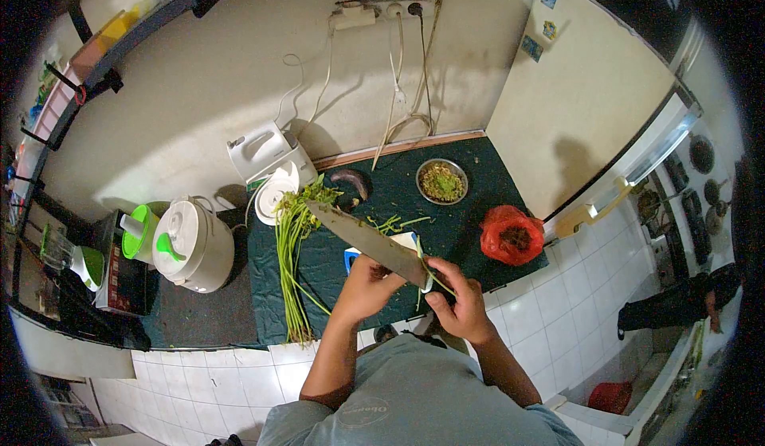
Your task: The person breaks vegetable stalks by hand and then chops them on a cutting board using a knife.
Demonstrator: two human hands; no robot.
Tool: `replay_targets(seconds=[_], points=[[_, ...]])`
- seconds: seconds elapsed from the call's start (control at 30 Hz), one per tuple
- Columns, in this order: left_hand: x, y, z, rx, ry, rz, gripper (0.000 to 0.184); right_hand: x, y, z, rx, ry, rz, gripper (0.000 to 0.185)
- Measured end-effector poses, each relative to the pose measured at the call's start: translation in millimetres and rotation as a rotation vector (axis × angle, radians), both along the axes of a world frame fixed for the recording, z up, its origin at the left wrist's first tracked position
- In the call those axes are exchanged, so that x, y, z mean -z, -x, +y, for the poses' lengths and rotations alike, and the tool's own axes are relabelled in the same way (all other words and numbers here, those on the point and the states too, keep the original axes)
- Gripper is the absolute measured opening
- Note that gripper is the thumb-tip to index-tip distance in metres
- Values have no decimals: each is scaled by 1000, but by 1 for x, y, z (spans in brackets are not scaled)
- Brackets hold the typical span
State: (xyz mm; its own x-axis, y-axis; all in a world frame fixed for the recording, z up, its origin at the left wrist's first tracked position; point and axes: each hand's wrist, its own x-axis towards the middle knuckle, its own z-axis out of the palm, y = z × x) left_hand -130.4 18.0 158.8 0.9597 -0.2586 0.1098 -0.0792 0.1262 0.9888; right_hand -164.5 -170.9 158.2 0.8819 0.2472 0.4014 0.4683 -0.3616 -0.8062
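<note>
A round metal bowl (442, 181) near the bench's back edge, toward its right end, holds finely chopped bits, pale brown with bright green on top. At the right end sits a crumpled red plastic bag (494, 237), its mouth open around something dark and brown.

Toward the left end, a rounded white plastic rice cooker (195, 247) stands shut beside a green-and-white container (139, 235); what is in either cannot be seen. A white bowl (269, 199) by the mixer (263, 147) is partly covered by leaves.

Wrinkled dark green cloth (267, 271) covers the bench. A dark, smooth, curved eggplant (356, 181) lies near the back edge. The bundle of greens (293, 275) is long and slender, its leafy tops toward the back edge and its bare stalk ends at the front edge.

The knife (362, 232), a broad, flat metal blade, is above the bench near the middle of its front edge. Its long axis runs diagonally, the narrow end toward the back left corner, the wide end at the right hand (466, 306). That hand is partly closed, a thin stalk (440, 281) between thumb and fingers. The left hand (368, 290) is curled at the blade's lower edge; what it grips, and how tightly, I cannot tell.
</note>
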Motion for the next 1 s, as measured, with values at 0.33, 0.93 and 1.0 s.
replay_targets(seconds=[0.33,0.93,1.0], points=[[0,-6,1,22,104,77,23,-10,-2,0,-46,12,205,53],[7,-18,-2,-54,50,165,22,1,-12,-1,-32,24,96,52],[6,-18,-2,-55,5,122,23,0,-11,-1,-30,19,110,52]])
